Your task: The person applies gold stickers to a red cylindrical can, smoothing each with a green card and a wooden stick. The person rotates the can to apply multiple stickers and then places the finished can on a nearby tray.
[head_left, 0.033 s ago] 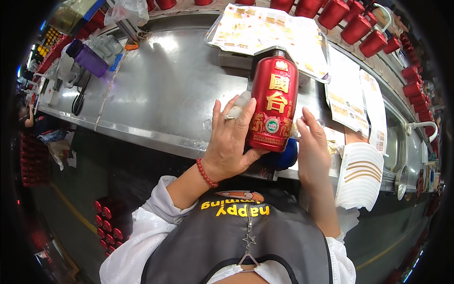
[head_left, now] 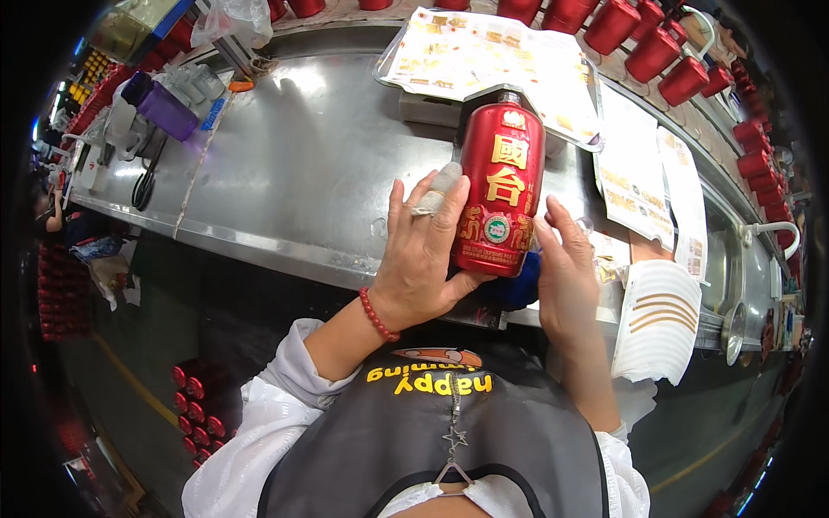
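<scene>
A glossy red bottle [head_left: 503, 186] with gold raised characters and a small round green-and-white emblem leans back in a dark cradle, its neck pointing away from me. My left hand [head_left: 416, 255] holds its lower left side, index finger along the edge and thumb by the base. One finger of that hand wears a whitish cover, and a red bead bracelet circles the wrist. My right hand [head_left: 570, 281] is at the bottle's lower right edge, fingers apart, fingertips at or very near the surface. Something dark blue [head_left: 521, 289] shows below the base, partly hidden.
Beyond the bottle, printed label sheets [head_left: 484, 52] cover a tray. More sheets [head_left: 635, 164] and a white strip sheet with brown curved bands [head_left: 661, 315] lie rightward. Red bottles [head_left: 652, 56] line the far shelf. Leftward on the metal bench are a purple bottle [head_left: 164, 108] and black scissors [head_left: 145, 186].
My right hand has shifted slightly left, its fingertips closer to the bottle's edge. My left hand and the bottle are almost unmoved.
</scene>
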